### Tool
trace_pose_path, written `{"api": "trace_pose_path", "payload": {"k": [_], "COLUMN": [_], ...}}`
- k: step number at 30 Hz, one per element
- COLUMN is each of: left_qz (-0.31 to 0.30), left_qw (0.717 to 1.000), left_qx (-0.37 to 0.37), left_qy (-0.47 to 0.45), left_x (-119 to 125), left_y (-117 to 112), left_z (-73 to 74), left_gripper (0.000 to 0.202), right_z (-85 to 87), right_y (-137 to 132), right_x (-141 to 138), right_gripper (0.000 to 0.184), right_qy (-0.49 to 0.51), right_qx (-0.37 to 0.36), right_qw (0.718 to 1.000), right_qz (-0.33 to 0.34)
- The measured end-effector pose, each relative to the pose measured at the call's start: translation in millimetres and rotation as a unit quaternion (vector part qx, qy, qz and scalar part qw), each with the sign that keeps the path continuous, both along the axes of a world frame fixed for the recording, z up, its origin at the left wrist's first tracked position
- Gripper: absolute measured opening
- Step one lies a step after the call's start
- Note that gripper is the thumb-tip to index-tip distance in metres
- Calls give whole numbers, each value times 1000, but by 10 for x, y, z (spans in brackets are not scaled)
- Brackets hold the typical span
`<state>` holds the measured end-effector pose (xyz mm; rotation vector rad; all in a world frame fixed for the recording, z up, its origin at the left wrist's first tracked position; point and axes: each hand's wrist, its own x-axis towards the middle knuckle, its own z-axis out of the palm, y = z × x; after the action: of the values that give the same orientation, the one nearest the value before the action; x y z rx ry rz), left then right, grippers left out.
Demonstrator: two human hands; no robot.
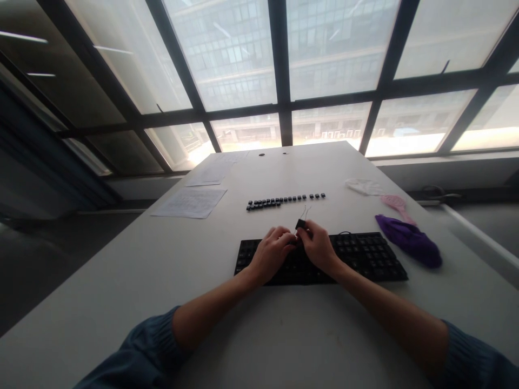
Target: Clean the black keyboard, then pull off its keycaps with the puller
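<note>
A black keyboard (365,256) lies on the white table (133,281) in front of me. Both hands hover over its middle, close together. My right hand (318,246) pinches a small black keycap puller (300,223) with two thin wire prongs sticking up. My left hand (272,251) is curled, its fingertips meeting the same tool from the left. Behind the keyboard a row of several loose black keycaps (284,201) is laid out on the table.
A purple cloth (409,246) lies right of the keyboard, with a pink brush (395,204) and a white cloth (365,186) behind it. Paper sheets (190,202) rest at the far left. Large windows stand beyond the table's far edge.
</note>
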<state>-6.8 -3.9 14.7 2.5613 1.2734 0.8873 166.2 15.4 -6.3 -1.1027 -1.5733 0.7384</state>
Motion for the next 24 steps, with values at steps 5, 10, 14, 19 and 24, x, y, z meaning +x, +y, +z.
{"api": "trace_pose_path", "payload": {"k": [5,10,14,19,24], "left_qz": [27,86,128,91,79], "left_qw": [995,984,985,995,994], "left_qx": [-22,-51,-64,-18,2], "left_qy": [-90,-146,-96,30,78], "left_x": [-123,-283,-277,-159,-120], "left_y": [184,836,1394,1769,1881], "left_z": [225,317,246,110,0], "left_gripper": [15,15,19,23,8], "right_z": [35,25,1,-7,-11], "right_y": [-6,1,15,25,27], "right_x": [-13,-16,-2,4,-3], "right_gripper": [15,15,14,12,12], "right_qy": [41,47,41,35,31], "right_qx": [-11,-11,-11,-12,-10], "right_qw": [999,999,999,999,999], "right_qz": [9,9,9,14,17]}}
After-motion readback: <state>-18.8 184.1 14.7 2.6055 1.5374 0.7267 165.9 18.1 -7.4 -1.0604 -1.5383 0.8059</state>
